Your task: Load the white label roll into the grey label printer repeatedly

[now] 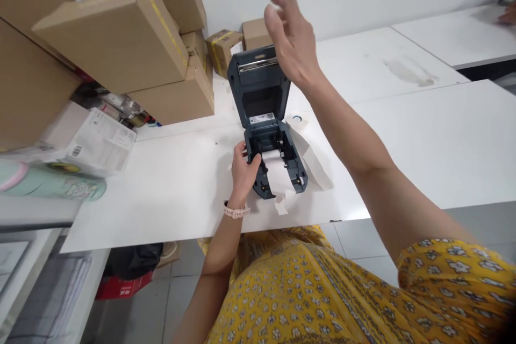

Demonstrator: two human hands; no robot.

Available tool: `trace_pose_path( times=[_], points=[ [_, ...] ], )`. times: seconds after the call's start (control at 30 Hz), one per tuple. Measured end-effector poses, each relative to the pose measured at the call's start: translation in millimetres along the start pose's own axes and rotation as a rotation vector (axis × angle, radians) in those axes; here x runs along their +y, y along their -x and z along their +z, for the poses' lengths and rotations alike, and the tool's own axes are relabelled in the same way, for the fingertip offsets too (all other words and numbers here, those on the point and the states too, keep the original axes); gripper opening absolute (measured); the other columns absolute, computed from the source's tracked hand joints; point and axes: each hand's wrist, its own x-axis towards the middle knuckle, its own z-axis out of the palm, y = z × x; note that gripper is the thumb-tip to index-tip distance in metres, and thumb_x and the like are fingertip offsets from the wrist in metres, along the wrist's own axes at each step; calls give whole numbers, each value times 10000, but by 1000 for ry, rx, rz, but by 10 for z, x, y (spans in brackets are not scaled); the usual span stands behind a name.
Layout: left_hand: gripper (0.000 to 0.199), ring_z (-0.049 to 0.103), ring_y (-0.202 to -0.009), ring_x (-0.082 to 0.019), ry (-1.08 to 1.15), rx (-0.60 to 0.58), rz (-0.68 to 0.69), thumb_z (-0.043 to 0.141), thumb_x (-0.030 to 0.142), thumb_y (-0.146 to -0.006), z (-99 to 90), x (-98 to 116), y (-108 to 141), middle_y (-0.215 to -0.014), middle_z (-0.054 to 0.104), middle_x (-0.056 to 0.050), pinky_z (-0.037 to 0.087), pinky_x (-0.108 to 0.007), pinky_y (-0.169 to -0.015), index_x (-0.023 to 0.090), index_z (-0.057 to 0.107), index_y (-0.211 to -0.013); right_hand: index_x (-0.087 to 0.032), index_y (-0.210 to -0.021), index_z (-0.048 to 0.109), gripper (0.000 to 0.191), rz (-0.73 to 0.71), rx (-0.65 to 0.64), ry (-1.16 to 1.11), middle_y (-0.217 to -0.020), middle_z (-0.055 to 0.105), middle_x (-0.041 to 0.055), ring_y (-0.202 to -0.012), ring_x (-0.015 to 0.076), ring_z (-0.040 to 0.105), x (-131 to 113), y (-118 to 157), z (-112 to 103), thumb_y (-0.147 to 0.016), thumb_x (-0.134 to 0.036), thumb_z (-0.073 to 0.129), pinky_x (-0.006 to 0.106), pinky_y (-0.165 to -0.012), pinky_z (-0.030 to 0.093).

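Note:
A dark label printer (pixel 252 183) sits on the white table with its lid (pixel 260 94) raised. Inside lies a small roll of white label paper (pixel 278 172), and its torn end hangs over the front edge. My left hand (pixel 244 172), with a pale pink watch band at the wrist, holds the printer's left side, thumb on the rim and fingers outside. My right hand (pixel 292 37) is raised at the lid's upper right corner, fingers bent but apart, with nothing seen in them. Whether it touches the lid I cannot tell.
Cardboard boxes (pixel 116 43) are stacked at the left and back. A white carton (pixel 94 142) and a mint-green bottle (pixel 60 183) lie at the left. Beside the printer are a paper roll (pixel 297 120) and a loose paper strip (pixel 316 164). Another person's hand (pixel 508 13) shows at the far right.

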Motion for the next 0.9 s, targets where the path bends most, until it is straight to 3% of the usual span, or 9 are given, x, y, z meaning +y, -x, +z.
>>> trace_pose_path(
  times=[0.07, 0.13, 0.23, 0.3, 0.37, 0.47, 0.6, 0.73, 0.9],
  points=[
    [590, 628, -1257, -305, -34, 1, 9, 722, 291, -843, 28, 3, -77, -1449, 606, -148, 507, -481, -1059, 238, 513, -1392, -198, -1357, 613, 513, -100, 85, 67, -1319, 697, 68, -1249, 236, 659, -59, 192, -117, -1106, -562, 355, 368, -1064, 531],
    [607, 639, -1231, -313, -50, 4, 15, 731, 273, -820, 53, -11, -122, -1429, 618, -148, 508, -496, -1053, 230, 519, -1388, -238, -1212, 689, 404, -168, -37, 162, -1221, 732, 77, -1144, 263, 686, -75, 500, -249, -1113, -428, 346, 442, -1074, 515],
    [628, 641, -1222, -318, -55, 24, 32, 741, 258, -799, 83, -58, -140, -1419, 629, -144, 504, -503, -1059, 230, 528, -1388, -211, -1011, 756, 329, -271, -573, 299, -988, 782, 86, -980, 275, 713, 39, 981, -330, -1040, -261, 432, 508, -1091, 472],
    [640, 648, -1212, -309, -44, 39, 47, 743, 242, -789, 99, -90, -140, -1428, 631, -133, 509, -489, -1058, 244, 533, -1394, -201, -997, 781, 289, -343, -902, 380, -939, 801, 84, -969, 270, 724, 146, 1206, -264, -967, -178, 495, 504, -1149, 419],
    [676, 665, -1198, -296, -30, 51, 46, 739, 220, -785, 110, -113, -137, -1417, 646, -121, 522, -469, -1048, 258, 522, -1424, -197, -1076, 792, 307, -391, -1128, 448, -970, 816, 87, -1010, 267, 735, 211, 1327, -123, -918, -141, 535, 487, -1199, 359],
    [779, 677, -1230, -297, -42, 53, 38, 715, 194, -801, 115, -128, -125, -1376, 684, -106, 523, -465, -1063, 269, 445, -1528, -152, -1126, 791, 317, -402, -1336, 519, -1002, 817, 118, -1037, 272, 746, 204, 1367, 115, -880, -145, 591, 466, -1231, 282],
    [858, 657, -1303, -318, -85, 33, 62, 673, 194, -841, 88, -161, -104, -1445, 675, -99, 492, -503, -1119, 291, 336, -1624, -114, -1200, 760, 363, -350, -1440, 518, -1052, 807, 155, -1065, 295, 745, 173, 1340, 275, -866, -194, 641, 465, -1175, 338],
    [880, 672, -1288, -323, -100, 0, 101, 665, 197, -862, 29, -208, -116, -1482, 669, -86, 477, -517, -1145, 303, 291, -1651, -160, -1319, 695, 472, -286, -1404, 452, -1153, 791, 154, -1082, 333, 728, 222, 1267, 185, -851, -212, 675, 457, -1000, 475],
    [788, 670, -1307, -325, -91, -40, 129, 654, 214, -891, -11, -219, -129, -1492, 663, -84, 481, -531, -1156, 308, 365, -1617, -218, -1390, 649, 497, -149, -1370, -194, -1238, 764, 86, -1055, 237, 717, 292, 1077, -301, -912, -350, 692, 348, -878, 561]
  ],
)
